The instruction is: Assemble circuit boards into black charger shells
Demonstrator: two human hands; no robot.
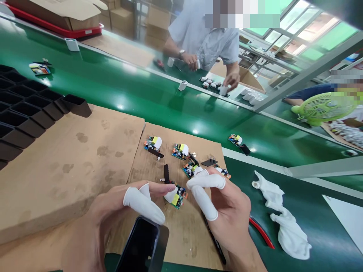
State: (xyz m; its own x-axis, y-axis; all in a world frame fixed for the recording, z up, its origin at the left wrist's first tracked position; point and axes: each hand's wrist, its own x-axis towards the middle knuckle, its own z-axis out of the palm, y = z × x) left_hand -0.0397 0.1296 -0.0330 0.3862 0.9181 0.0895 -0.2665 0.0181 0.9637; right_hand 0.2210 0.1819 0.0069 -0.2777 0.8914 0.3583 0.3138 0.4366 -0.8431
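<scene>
My left hand (119, 211), with white finger cots, pinches a small green circuit board (177, 196) at its left side. My right hand (224, 206), also in finger cots, reaches to the same board from the right, its fingertips close beside it. A black plug piece (166, 173) stands just behind the board. Several more circuit boards lie on the brown cardboard sheet (159, 158): one (152, 142) at the back left, one (179, 150) in the middle, one (190, 169) nearer my right hand. A black phone (141, 245) lies below my left hand.
A black cell tray (25, 109) stands at the left. A green conveyor belt (127, 90) carries a board (236, 139). White gloves (283, 215) and red-handled pliers (261, 231) lie at the right. Another person (204, 37) works across the belt. A green fan (323, 107) is far right.
</scene>
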